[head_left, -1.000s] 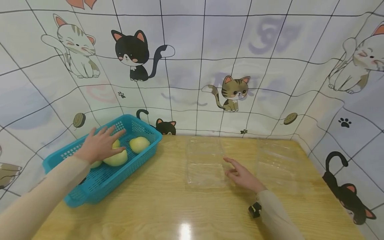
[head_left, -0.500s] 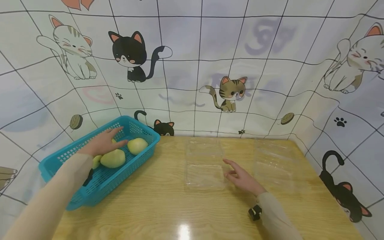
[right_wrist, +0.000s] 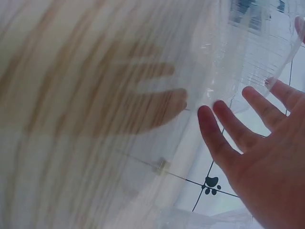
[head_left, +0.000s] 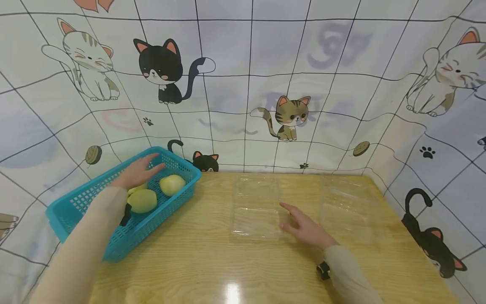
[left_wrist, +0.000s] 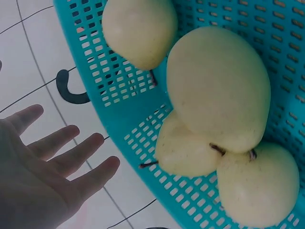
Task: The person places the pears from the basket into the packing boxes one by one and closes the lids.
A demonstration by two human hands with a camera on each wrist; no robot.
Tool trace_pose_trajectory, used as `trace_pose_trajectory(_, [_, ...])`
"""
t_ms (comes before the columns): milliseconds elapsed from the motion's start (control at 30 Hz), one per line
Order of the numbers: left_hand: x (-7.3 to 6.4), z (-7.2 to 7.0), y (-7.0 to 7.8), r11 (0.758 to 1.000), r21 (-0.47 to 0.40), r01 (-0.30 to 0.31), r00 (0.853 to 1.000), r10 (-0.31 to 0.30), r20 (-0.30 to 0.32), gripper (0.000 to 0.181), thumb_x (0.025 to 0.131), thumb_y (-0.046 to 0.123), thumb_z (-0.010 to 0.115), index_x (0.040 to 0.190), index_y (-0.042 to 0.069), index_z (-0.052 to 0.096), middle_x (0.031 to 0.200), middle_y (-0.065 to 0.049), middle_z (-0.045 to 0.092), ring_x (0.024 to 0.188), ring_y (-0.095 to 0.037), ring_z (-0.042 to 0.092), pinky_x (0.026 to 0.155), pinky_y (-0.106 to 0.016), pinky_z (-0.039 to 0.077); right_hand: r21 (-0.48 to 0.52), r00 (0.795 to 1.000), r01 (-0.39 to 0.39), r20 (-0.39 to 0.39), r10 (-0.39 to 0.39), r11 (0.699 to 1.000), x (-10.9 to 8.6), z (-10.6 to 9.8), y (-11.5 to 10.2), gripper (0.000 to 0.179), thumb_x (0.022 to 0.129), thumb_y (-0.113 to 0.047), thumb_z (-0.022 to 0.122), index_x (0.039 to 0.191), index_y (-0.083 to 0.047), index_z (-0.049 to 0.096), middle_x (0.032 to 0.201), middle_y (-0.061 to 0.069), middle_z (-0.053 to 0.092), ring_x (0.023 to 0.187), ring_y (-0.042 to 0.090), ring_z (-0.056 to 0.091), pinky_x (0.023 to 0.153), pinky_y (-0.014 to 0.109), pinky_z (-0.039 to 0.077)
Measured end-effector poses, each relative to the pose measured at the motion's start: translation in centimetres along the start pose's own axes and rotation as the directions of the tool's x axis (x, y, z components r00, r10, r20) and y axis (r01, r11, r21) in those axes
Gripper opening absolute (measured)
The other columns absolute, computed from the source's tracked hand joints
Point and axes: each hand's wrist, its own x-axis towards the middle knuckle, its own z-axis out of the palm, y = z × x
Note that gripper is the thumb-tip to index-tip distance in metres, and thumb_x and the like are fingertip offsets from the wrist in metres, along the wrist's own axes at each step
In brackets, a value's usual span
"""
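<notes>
My left hand (head_left: 136,172) hovers over the blue plastic basket (head_left: 163,219) at the left of the table, fingers extended and holding nothing. Inside the basket lie several pale yellow-green pears (left_wrist: 219,86); one pear (head_left: 172,185) sits near the far right end, and another pear (head_left: 142,201) shows just below the hand. The forearm covers part of the basket. My right hand (head_left: 307,228) is beside the right edge of a clear plastic container (head_left: 256,219), its forefinger reaching the side and thumb apart. The right wrist view has its fingertips right at the clear plastic.
A second clear plastic container (head_left: 345,207) stands to the right, behind my right hand. The wooden table (head_left: 212,261) ends at the back against a wall covering (head_left: 235,97) with printed cats and grid lines.
My left hand has moved rightward over the basket, its fingers less spread than before. The right hand stays by the container, thumb slightly more apart. The head view has shifted a little.
</notes>
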Motion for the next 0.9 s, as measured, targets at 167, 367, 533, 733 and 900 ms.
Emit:
trace_pose_trajectory(167, [0.7, 1.1, -0.5, 1.0, -0.019, 0.008, 0.999, -0.007, 0.037, 0.079, 0.102, 0.054, 0.028, 0.149, -0.008, 0.02, 0.148, -0.037, 0.021, 0.133, -0.056, 0.017, 0.105, -0.068, 0.016, -0.102, 0.998, 0.036, -0.041, -0.041, 0.994, 0.1, 0.0, 0.2, 0.068, 0.093, -0.033, 0.064, 0.148, -0.004, 0.036, 0.148, 0.017, 0.038, 0.133, 0.04, 0.034, 0.106, 0.061, 0.026])
trace_pose_trajectory(367, [1.0, 2.0, -0.5, 0.999, -0.038, 0.026, 0.997, -0.023, 0.074, 0.078, 0.102, 0.053, 0.025, 0.147, -0.011, 0.02, 0.147, -0.038, 0.019, 0.133, -0.057, 0.016, 0.105, -0.069, 0.016, -0.068, 1.0, 0.004, -0.03, -0.006, 0.998, 0.0, -0.1, 0.0, 0.067, 0.094, -0.032, 0.064, 0.148, -0.005, 0.035, 0.144, 0.017, 0.042, 0.12, 0.036, 0.048, 0.094, 0.056, 0.042])
trace_pose_trajectory(533, [1.2, 2.5, -0.4, 0.999, -0.05, 0.013, 0.995, -0.008, 0.098, 0.075, 0.103, 0.05, 0.027, 0.146, -0.012, 0.021, 0.147, -0.039, 0.02, 0.132, -0.058, 0.018, 0.104, -0.069, 0.018, 0.018, 0.999, -0.03, -0.01, 0.031, 0.999, -0.1, -0.3, -0.6, 0.068, 0.094, -0.028, 0.065, 0.15, -0.007, 0.033, 0.145, 0.017, 0.039, 0.114, 0.034, 0.051, 0.088, 0.048, 0.049])
trace_pose_trajectory(733, [1.5, 2.9, -0.6, 0.999, -0.033, 0.016, 0.99, -0.011, 0.143, 0.073, 0.104, 0.046, 0.029, 0.146, -0.012, 0.022, 0.146, -0.039, 0.02, 0.131, -0.058, 0.021, 0.104, -0.068, 0.021, 0.127, 0.998, -0.055, -0.014, 0.057, 0.99, 0.0, -0.1, -0.5, 0.071, 0.091, -0.023, 0.069, 0.149, -0.005, 0.033, 0.145, 0.02, 0.038, 0.106, 0.029, 0.056, 0.087, 0.041, 0.051])
trace_pose_trajectory(900, [1.7, 2.8, -0.6, 0.999, -0.007, 0.032, 0.979, -0.03, 0.2, 0.074, 0.103, 0.046, 0.033, 0.144, -0.014, 0.024, 0.145, -0.04, 0.022, 0.129, -0.059, 0.024, 0.102, -0.068, 0.025, 0.277, 0.993, -0.114, 0.008, 0.116, 0.954, 0.1, -0.2, -0.5, 0.074, 0.089, -0.016, 0.072, 0.149, -0.004, 0.032, 0.146, 0.02, 0.034, 0.094, 0.022, 0.058, 0.077, 0.031, 0.053])
